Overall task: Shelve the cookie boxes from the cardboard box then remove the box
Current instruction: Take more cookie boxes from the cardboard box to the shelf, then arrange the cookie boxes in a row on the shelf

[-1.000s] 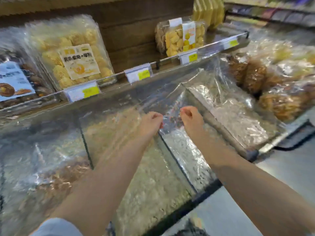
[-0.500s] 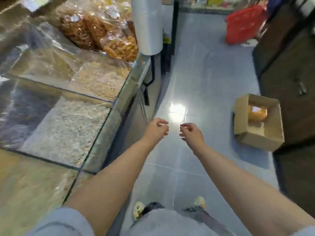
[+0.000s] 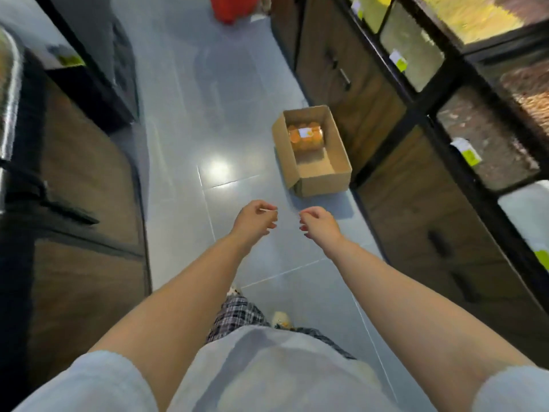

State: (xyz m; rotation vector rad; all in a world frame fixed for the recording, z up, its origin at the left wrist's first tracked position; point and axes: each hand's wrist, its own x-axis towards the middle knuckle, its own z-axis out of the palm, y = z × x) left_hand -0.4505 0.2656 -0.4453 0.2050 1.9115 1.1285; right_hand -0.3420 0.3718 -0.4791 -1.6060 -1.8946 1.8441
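An open cardboard box (image 3: 323, 181) stands on the grey tiled floor ahead of me, slightly to the right. One clear cookie box (image 3: 306, 139) with orange-brown cookies and a white label lies in its far half; the near half shows bare cardboard. My left hand (image 3: 256, 217) and my right hand (image 3: 319, 223) hang side by side in mid-air, short of the cardboard box, fingers loosely curled with nothing in them.
Dark wood cabinets with black handles (image 3: 350, 81) and glass-fronted bulk bins (image 3: 487, 147) run along the right. A dark counter unit (image 3: 74, 203) lines the left. A red basket (image 3: 234, 7) stands on the floor at the far end of the aisle.
I have turned away from the shelf and bulk bins to face down the aisle. The cardboard box has come into view and now lies nearer the middle. Both hands stay loosely curled and hold nothing.
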